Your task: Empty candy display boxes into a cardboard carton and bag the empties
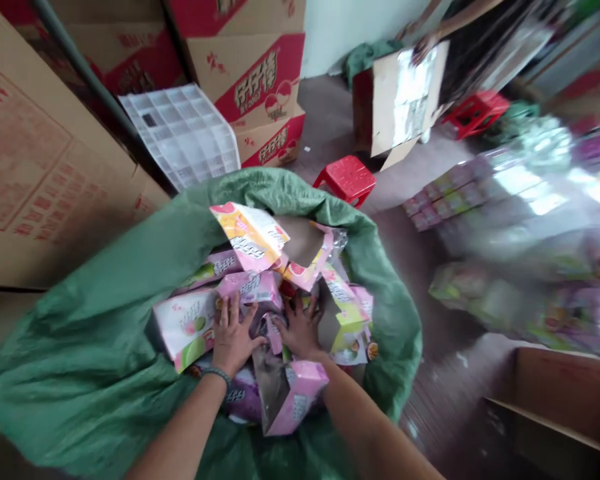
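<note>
Head view: left hand (234, 340) has fingers spread, palm down, fingertips on a purple carton (251, 285); nothing gripped. Right hand (301, 328) also splayed, just beside it, down among the cartons; fingers not closed around anything. Dark bracelet (217, 373) on left wrist.

Around the hands: white-and-green carton (185, 325) left, pink carton (303, 397) nearer the wearer, opened lime-green carton (347, 303) right, torn-open orange-and-pink carton (253, 243) on the far side. All sit inside a green sack (105, 333), mouth wide open around them.

Beyond sack: red stool (349, 175), white gridded panel (185, 130), stacked red-and-tan boxes (265, 73). Large cardboard box (45, 180) at left. Right: blurred packs (520, 227) on the floor (395, 233), open box (565, 393) lower down. Far side: co-worker's hand (423, 50) on a taped box (407, 100).
</note>
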Tool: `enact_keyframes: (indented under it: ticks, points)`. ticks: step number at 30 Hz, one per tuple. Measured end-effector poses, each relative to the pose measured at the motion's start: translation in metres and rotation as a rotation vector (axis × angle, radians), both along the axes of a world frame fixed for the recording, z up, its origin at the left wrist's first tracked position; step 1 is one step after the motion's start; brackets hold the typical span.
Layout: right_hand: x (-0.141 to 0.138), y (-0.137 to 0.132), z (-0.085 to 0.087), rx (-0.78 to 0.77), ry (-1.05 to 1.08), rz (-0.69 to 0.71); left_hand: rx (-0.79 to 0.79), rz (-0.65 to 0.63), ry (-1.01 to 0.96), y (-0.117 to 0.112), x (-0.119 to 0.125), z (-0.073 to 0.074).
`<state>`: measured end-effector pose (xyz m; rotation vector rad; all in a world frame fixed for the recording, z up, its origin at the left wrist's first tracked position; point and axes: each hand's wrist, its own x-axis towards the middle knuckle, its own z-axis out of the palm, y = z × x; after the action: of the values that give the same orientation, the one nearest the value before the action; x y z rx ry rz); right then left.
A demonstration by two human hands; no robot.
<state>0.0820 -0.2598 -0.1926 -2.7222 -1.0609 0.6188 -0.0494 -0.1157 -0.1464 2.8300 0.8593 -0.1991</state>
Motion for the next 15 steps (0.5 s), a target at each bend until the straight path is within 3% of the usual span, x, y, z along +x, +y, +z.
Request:
enact_keyframes:
  ticks: [3, 8, 12, 15]
  points:
    - [0.006, 0.002, 0.032, 0.028, 0.105, 0.043, 0.079, -0.022, -0.037, 0.001, -0.008, 0.015]
    - [0.023, -0.026, 0.108, 0.202, 0.215, 0.122, 0.190, -0.045, -0.086, 0.006, -0.006, 0.058]
    - [0.016, -0.097, 0.149, 0.528, -0.016, 0.158, 0.289, -0.011, -0.131, 0.013, -0.014, 0.093]
    - [-0.001, -0.173, 0.161, 0.624, -0.126, 0.022, 0.348, 0.073, -0.195, 0.007, -0.044, 0.119]
